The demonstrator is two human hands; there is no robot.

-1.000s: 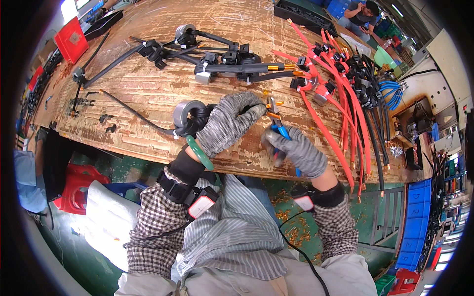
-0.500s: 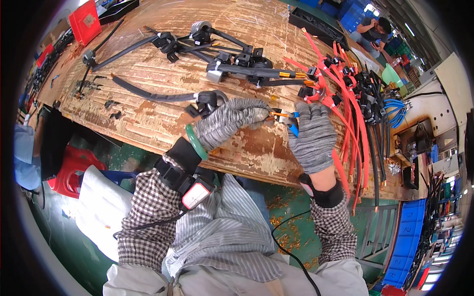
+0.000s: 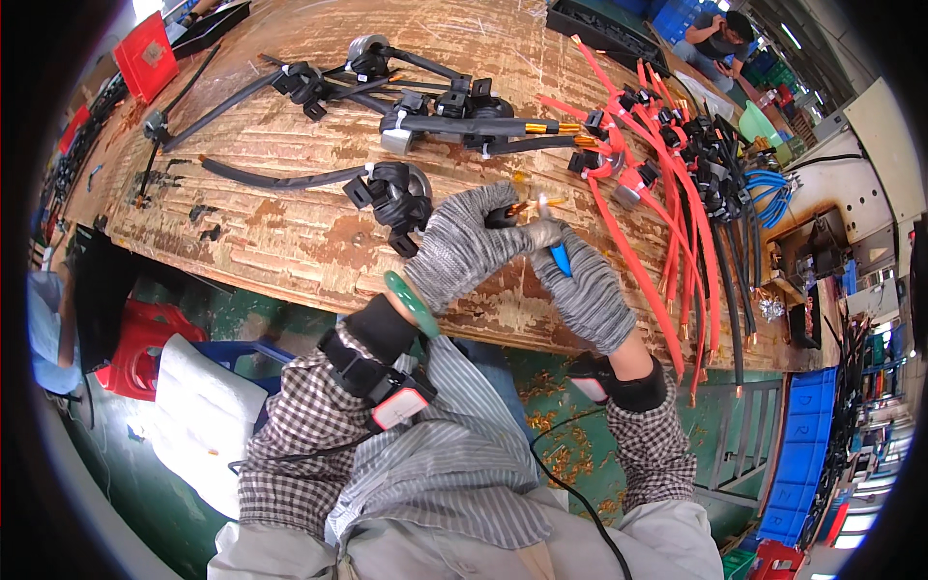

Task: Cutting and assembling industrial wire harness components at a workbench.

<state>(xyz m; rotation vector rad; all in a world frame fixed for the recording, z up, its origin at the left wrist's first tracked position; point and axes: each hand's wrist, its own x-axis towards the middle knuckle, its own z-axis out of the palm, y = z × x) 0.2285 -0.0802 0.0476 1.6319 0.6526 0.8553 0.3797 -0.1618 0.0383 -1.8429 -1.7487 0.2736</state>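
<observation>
My left hand [image 3: 469, 242], in a grey knitted glove, is closed on a short black cable end [image 3: 501, 217] with copper-coloured strands [image 3: 522, 207] sticking out to the right. My right hand [image 3: 588, 300], gloved alike, is closed round blue-handled pliers [image 3: 561, 257]. Their metal head points up beside the strands; whether the jaws touch them is hard to tell. The two hands meet above the table's front part. Left of my left hand lies a black cable with a clamp-like ring part [image 3: 398, 198].
More black cable assemblies [image 3: 435, 126] lie farther back on the worn wooden table [image 3: 290, 217]. Red cables [image 3: 667, 208] are heaped at the right, beside black ones and blue wires [image 3: 770, 196]. A black tray [image 3: 609, 37] stands at the back, where a person [image 3: 715, 46] sits.
My left hand has moved in against the right one, and its cable end is tilted upward. The pliers have turned from pointing left to pointing up. The view has shifted slightly.
</observation>
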